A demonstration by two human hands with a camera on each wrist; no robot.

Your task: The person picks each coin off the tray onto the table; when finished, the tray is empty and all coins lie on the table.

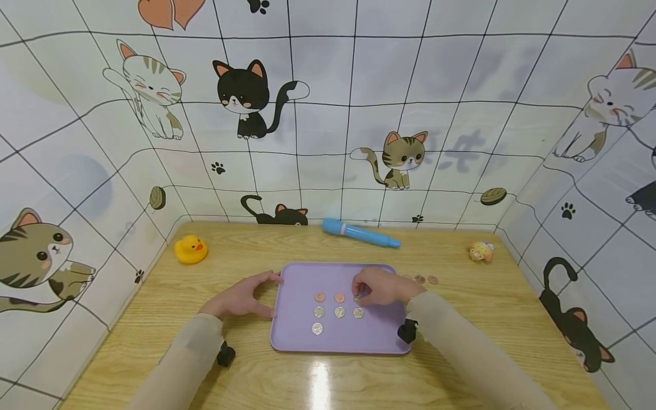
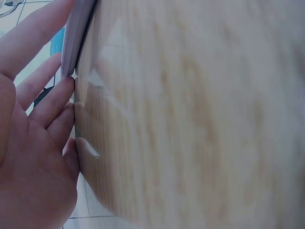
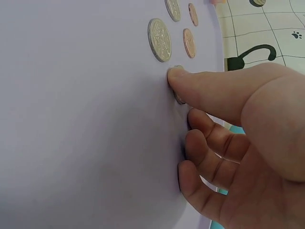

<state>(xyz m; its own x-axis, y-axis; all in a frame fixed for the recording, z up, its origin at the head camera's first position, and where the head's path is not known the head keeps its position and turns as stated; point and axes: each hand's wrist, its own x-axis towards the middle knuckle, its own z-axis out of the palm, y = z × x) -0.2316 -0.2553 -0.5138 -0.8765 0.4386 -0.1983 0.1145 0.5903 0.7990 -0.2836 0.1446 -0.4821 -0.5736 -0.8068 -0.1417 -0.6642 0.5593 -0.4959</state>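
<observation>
A lilac tray [image 1: 297, 336] lies on the wooden table with coins in rows on it. Two copper coins, one of them this copper coin [image 1: 320, 296], sit in the far row, and several silver coins [image 1: 319, 311] nearer. My right hand [image 1: 381, 286] is over the right part of the tray, its thumb and fingertips at a small coin [image 3: 179, 98] at the end of the copper row. The thumb covers most of that coin in the right wrist view; the other fingers bend down to the tray. My left hand [image 1: 241, 296] spreads thumb and fingers against the tray's left rim.
Several copper coins [image 1: 420, 279] lie on the table just right of the tray's far corner. Behind the tray is a blue marker-like pen [image 1: 364, 233]. A yellow rubber duck [image 1: 191, 249] stands far left, a small figurine [image 1: 480, 251] far right. Cat-patterned walls enclose the table.
</observation>
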